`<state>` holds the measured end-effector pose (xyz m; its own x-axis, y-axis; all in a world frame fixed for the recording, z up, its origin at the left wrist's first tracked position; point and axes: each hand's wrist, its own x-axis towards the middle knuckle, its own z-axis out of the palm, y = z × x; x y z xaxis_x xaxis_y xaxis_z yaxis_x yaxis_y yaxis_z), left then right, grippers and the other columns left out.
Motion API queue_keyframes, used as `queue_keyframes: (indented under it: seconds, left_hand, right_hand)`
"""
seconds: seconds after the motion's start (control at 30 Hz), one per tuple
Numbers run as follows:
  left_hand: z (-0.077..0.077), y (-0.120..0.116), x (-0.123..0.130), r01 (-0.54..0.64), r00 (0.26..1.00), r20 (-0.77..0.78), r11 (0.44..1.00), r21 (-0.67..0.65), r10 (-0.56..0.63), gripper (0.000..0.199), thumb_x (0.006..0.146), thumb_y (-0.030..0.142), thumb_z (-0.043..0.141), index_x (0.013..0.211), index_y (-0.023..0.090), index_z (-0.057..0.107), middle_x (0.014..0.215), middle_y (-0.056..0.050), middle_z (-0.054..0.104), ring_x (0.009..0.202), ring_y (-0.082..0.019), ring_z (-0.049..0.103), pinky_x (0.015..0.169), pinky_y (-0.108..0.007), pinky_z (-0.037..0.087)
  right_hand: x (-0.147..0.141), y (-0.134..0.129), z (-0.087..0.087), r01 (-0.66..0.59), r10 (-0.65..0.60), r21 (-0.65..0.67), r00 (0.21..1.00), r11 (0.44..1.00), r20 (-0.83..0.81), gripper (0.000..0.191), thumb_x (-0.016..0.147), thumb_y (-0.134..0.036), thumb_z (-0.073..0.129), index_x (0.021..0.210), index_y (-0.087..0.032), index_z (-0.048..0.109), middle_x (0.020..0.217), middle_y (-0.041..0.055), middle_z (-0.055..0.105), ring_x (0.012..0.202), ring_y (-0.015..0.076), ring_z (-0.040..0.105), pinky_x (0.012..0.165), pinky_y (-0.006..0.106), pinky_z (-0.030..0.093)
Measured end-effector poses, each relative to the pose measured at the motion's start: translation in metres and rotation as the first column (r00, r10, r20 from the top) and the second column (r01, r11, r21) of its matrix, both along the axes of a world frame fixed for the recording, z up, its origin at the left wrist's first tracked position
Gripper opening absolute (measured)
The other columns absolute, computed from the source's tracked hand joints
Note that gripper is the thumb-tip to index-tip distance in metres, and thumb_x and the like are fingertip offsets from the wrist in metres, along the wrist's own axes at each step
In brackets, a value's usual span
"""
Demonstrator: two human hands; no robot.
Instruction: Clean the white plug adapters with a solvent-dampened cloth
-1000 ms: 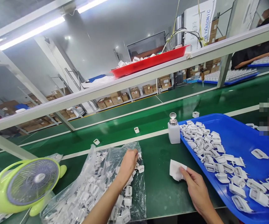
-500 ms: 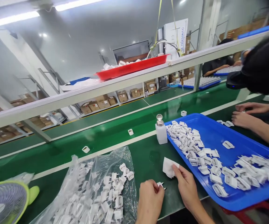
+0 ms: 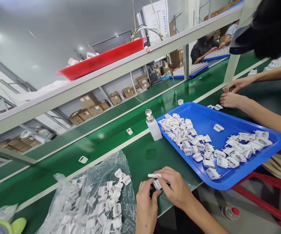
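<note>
The left hand [image 3: 146, 200] grips a white plug [image 3: 157, 184] above the table [image 3: 172, 157], near its edge; the right hand [image 3: 175, 187] pinches a white cloth [image 3: 154, 175] just beside the plug. If this grip is too light, the plug could slip and fall.

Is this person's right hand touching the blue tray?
Apart: the head view shows green tabletop between the right hand and the blue tray.

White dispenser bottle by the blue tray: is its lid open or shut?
Open: the round metal lid stands raised above the metal neck of the white dispenser bottle.
</note>
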<state>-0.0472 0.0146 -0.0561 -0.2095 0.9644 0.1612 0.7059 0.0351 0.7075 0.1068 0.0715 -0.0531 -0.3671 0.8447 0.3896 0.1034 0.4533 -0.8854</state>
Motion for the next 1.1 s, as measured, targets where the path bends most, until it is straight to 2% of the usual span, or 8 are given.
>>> queue_keyframes:
  seconds: [0.2, 0.4, 0.57, 0.7, 0.8, 0.93, 1.0, 1.1]
  left_hand:
    - [-0.003, 0.003, 0.005, -0.066, 0.998, 0.01, 0.998, 0.024, 0.065, 0.026, 0.071, 0.006, 0.065, 0.089, 0.022, 0.078, 0.072, -0.001, 0.065, 0.07, -0.021, 0.06, 0.069, -0.032, 0.049]
    - [-0.007, 0.002, 0.008, -0.069, 0.997, 0.033, 0.997, 0.043, 0.067, 0.034, 0.072, 0.004, 0.059, 0.093, 0.019, 0.081, 0.076, -0.006, 0.069, 0.074, -0.023, 0.064, 0.071, -0.034, 0.053]
    - [-0.004, 0.001, 0.005, -0.082, 0.993, 0.085, 0.995, 0.063, 0.077, 0.039, 0.074, 0.006, 0.058, 0.104, 0.016, 0.081, 0.081, -0.008, 0.074, 0.074, -0.023, 0.069, 0.075, -0.038, 0.058]
    - [0.008, -0.015, 0.013, -0.062, 0.929, 0.367, 0.998, 0.001, 0.058, 0.037, 0.077, 0.023, 0.076, 0.113, 0.02, 0.079, 0.094, -0.008, 0.081, 0.08, -0.023, 0.076, 0.077, -0.034, 0.063]
    - [0.02, -0.034, 0.029, -0.047, 0.769, 0.638, 0.999, 0.004, 0.033, 0.044, 0.073, 0.032, 0.085, 0.115, 0.018, 0.079, 0.111, -0.012, 0.081, 0.097, -0.027, 0.078, 0.089, -0.034, 0.063]
    - [0.032, -0.051, 0.048, -0.045, 0.693, 0.721, 0.996, 0.074, -0.022, 0.045, 0.067, 0.035, 0.091, 0.108, 0.02, 0.082, 0.103, -0.011, 0.083, 0.094, -0.027, 0.079, 0.088, -0.033, 0.063]
    - [0.034, -0.055, 0.053, -0.04, 0.705, 0.709, 0.995, 0.089, -0.035, 0.043, 0.066, 0.037, 0.092, 0.105, 0.021, 0.083, 0.098, -0.009, 0.083, 0.09, -0.026, 0.079, 0.084, -0.031, 0.064]
    - [0.033, -0.058, 0.055, -0.032, 0.797, 0.601, 0.99, 0.14, -0.059, 0.037, 0.069, 0.035, 0.09, 0.103, 0.024, 0.083, 0.09, -0.006, 0.082, 0.081, -0.022, 0.077, 0.077, -0.028, 0.063]
  right_hand:
    - [0.009, -0.015, -0.006, -0.142, 0.118, 0.094, 0.967, 0.985, 0.225, 0.042, 0.101, -0.013, 0.042, 0.137, -0.015, 0.063, 0.128, 0.0114, 0.071, 0.116, 0.0282, 0.055, 0.1, 0.048, 0.047]
    - [0.028, -0.022, -0.012, -0.264, 0.115, 0.235, 0.855, 0.935, 0.505, 0.052, 0.103, -0.011, 0.038, 0.155, -0.015, 0.041, 0.141, 0.0128, 0.064, 0.113, 0.0289, 0.057, 0.09, 0.05, 0.053]
    - [0.049, -0.034, -0.029, -0.289, 0.13, 0.297, 0.88, 0.91, 0.457, 0.056, 0.102, -0.008, 0.04, 0.156, -0.023, 0.041, 0.147, 0.0102, 0.061, 0.121, 0.0262, 0.058, 0.098, 0.045, 0.053]
    - [0.062, -0.056, -0.034, 0.09, -0.082, -0.068, 0.99, 0.994, 0.117, 0.041, 0.105, -0.03, 0.045, 0.143, -0.026, 0.06, 0.134, 0.0082, 0.069, 0.121, 0.0223, 0.062, 0.101, 0.031, 0.052]
    - [0.061, -0.073, -0.025, 0.327, -0.359, -0.455, 0.933, 0.828, 0.017, 0.046, 0.098, -0.054, 0.052, 0.122, -0.021, 0.075, 0.107, 0.0082, 0.077, 0.096, 0.0233, 0.07, 0.086, 0.027, 0.056]
    - [0.061, -0.084, -0.002, 0.439, -0.443, -0.523, 0.888, 0.73, 0.127, 0.055, 0.091, -0.068, 0.053, 0.074, -0.019, 0.07, 0.06, 0.0008, 0.059, 0.059, 0.0172, 0.052, 0.055, 0.025, 0.044]
    - [0.063, -0.084, 0.008, 0.445, -0.445, -0.517, 0.886, 0.731, 0.133, 0.054, 0.089, -0.069, 0.056, 0.068, -0.02, 0.064, 0.059, -0.0002, 0.054, 0.06, 0.0165, 0.048, 0.055, 0.025, 0.041]
    - [0.061, -0.084, 0.017, 0.259, -0.375, -0.607, 0.925, 0.751, -0.069, 0.046, 0.088, -0.064, 0.062, 0.078, -0.02, 0.068, 0.067, 0.0005, 0.059, 0.067, 0.0178, 0.051, 0.061, 0.026, 0.045]
